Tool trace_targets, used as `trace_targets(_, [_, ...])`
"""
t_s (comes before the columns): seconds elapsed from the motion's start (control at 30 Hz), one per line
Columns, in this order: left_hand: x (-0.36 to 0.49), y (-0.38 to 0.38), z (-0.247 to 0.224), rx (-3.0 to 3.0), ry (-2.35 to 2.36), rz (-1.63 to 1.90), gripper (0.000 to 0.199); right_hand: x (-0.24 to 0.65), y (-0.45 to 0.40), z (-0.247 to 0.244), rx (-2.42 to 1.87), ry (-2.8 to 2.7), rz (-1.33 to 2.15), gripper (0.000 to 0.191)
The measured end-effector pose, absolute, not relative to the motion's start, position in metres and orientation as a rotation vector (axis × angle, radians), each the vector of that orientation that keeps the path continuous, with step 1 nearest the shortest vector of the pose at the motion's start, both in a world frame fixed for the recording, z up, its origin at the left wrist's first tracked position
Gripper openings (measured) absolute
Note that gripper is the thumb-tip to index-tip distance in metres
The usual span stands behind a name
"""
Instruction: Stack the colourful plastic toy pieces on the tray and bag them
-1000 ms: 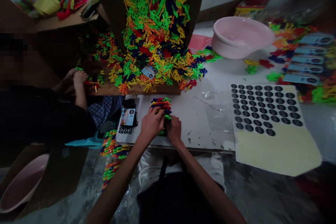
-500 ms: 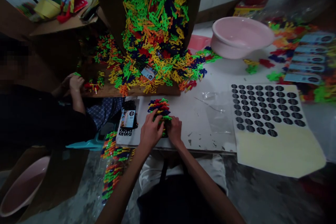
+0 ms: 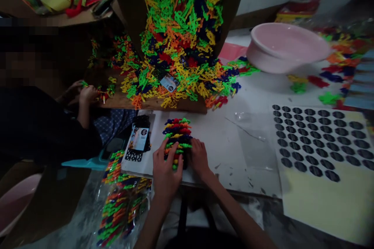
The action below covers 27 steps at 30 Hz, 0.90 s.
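Observation:
Rows of small coloured plastic figures (image 3: pixel 177 129) lie lined up on the white table (image 3: pixel 222 151), near its front edge. My left hand (image 3: pixel 168 163) rests over the lower left part of the rows, its fingers apart and touching them. At their right side is my right hand (image 3: pixel 199 157), with curled fingertips against the end of a green piece; what it pinches, if anything, is too small to tell. Left of the rows sit black perforated cards (image 3: pixel 133 156) with a printed label (image 3: pixel 138 139) on top.
A large heap of coloured figures (image 3: pixel 178 39) spills from a box behind. A pink basin (image 3: pixel 288 48), clear plastic bags (image 3: pixel 255 144) and a sticker sheet (image 3: pixel 324 198) are to the right. Another person's hands (image 3: pixel 87 92) work at the left. Bagged figures (image 3: pixel 113 214) lie below.
The view has shifted, moving the sticker sheet and basin rightward in the picture. My left hand has drawn back toward me along the rows, and more of the coloured figures show.

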<state>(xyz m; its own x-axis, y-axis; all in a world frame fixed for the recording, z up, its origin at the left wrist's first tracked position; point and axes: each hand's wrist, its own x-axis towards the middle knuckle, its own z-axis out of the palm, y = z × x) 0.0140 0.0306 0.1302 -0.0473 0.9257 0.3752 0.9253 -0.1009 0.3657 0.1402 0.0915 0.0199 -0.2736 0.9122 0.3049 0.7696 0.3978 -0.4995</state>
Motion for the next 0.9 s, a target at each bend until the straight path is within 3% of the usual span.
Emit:
trace_targets(0.23, [0.018, 0.038, 0.147, 2.318, 2.096, 0.698, 0.043, 0.143, 0.087, 0.023, -1.465, -2.178, 0.316, 0.019])
trace_targets(0.43, [0.015, 0.065, 0.154, 2.561, 1.830, 0.588, 0.025, 0.133, 0.078, 0.031, -1.614, -2.109, 0.347, 0.014])
trace_targets(0.9, [0.003, 0.079, 0.174, 2.454, 1.676, 0.441, 0.018, 0.129, 0.077, 0.043, -1.555, -1.918, 0.547, 0.009])
